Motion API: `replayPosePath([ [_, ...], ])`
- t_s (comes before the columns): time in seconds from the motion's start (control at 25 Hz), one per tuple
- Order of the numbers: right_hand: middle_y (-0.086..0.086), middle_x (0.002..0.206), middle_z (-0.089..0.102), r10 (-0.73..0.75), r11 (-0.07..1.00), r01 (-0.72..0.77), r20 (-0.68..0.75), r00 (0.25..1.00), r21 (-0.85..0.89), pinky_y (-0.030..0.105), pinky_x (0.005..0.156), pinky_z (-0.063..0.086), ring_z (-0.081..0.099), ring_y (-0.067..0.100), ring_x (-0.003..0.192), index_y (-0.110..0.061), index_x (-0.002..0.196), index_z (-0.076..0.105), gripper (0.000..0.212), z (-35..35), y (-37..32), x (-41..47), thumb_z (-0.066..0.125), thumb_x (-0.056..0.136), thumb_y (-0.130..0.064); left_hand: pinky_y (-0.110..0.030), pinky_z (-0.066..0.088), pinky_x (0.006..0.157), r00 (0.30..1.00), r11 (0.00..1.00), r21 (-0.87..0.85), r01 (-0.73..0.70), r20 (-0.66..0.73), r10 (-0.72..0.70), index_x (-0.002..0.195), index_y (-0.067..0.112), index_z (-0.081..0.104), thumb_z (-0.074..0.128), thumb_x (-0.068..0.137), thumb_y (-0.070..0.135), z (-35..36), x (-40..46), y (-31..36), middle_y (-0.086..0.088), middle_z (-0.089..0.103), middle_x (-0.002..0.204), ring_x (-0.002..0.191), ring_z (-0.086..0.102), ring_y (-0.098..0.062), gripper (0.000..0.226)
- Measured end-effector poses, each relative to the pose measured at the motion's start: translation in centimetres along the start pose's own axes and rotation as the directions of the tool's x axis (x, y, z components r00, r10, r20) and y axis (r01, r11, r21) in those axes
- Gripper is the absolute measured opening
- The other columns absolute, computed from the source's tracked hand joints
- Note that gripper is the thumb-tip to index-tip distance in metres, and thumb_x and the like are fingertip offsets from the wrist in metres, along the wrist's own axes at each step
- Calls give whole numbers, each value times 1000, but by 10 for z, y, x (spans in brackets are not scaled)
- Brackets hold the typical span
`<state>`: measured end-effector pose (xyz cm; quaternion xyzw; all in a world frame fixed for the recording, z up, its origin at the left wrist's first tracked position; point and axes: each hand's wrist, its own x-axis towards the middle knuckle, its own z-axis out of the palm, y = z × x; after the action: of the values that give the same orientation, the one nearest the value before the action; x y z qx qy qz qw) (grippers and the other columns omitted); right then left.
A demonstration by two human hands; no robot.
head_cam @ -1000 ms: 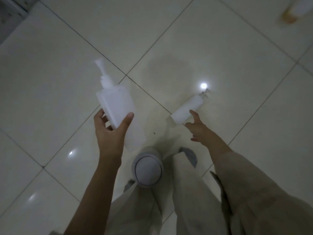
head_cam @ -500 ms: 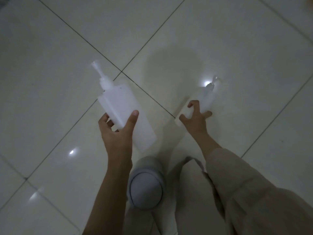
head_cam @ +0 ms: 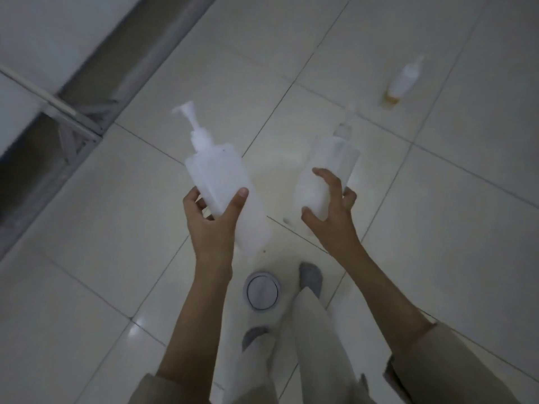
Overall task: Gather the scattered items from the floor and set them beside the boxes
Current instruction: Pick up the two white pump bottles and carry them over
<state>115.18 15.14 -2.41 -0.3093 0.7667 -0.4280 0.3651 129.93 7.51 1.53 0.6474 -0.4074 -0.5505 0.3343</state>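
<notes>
far bottle blurred, right-hand bottle indistinct

Pale glossy floor tiles catching dim light, grey metal frame standing at their upper-left edge.

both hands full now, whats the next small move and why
Probably step toward the small bottle lying on the floor tiles ahead to the right. The left hand holds the square pump bottle, the right hand the round one.
</notes>
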Motion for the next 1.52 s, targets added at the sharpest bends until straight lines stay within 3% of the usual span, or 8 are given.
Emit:
replayPosePath([
  [0.08,-1,130,25,-87,994,90,-66,994,54,-11,71,30,27,-23,100,-53,121,28,66,-32,-59,-45,57,79,-11,-20,48,66,992,998,-21,-63,108,65,129,23,38,74,72,32,-8,-41,48,4,50,116,96,60,-14,68],
  [0.28,-10,127,35,-150,950,227,-327,933,213,47,87,53,42,29,118,-58,106,35,44,-98,-156,-188,56,76,-33,-24,52,66,888,976,-62,-209,406,216,131,27,38,73,73,33,-36,-155,130,6,53,115,95,60,-11,67],
  [0.36,-6,127,35,-113,948,226,-426,898,225,52,85,53,46,30,114,-59,103,37,38,-116,-165,-245,56,79,-37,-18,51,61,827,966,-74,-248,503,251,131,27,39,72,74,34,-43,-198,146,7,54,115,92,60,-5,65],
  [0.68,-32,126,27,135,929,209,-803,580,307,44,96,47,47,11,114,-64,132,14,78,-171,-128,-475,60,87,-21,-29,54,71,500,950,-55,-308,840,211,128,32,45,72,74,37,-46,-376,145,5,56,120,98,62,-10,61],
  [0.76,-24,138,26,154,937,206,-864,479,282,32,93,49,46,13,120,-64,133,3,91,-176,-115,-535,64,84,-18,-28,52,71,398,939,-51,-340,897,193,128,32,45,72,73,36,-49,-426,126,9,56,115,97,61,-9,62],
  [0.88,-12,130,39,216,932,206,-913,346,298,7,69,49,52,-14,98,-57,137,-1,102,-177,-92,-630,69,79,-11,-22,46,64,231,923,-41,-382,963,139,127,32,44,73,74,33,-63,-512,88,20,51,103,91,57,-2,60],
  [1.24,-15,119,49,432,868,319,-895,-108,380,23,70,53,58,6,102,-47,134,22,82,-124,-20,-920,67,66,-38,-27,48,67,-296,879,-34,-475,947,-123,125,31,41,76,71,31,-158,-755,-60,8,51,116,96,56,-11,64],
  [1.52,7,115,60,604,753,566,-693,-393,335,34,67,54,63,22,94,-23,116,46,73,-94,15,-1029,66,52,-51,-31,50,70,-550,851,-68,-521,789,-275,120,30,39,78,69,25,-183,-869,-129,6,52,116,100,56,-13,64],
])
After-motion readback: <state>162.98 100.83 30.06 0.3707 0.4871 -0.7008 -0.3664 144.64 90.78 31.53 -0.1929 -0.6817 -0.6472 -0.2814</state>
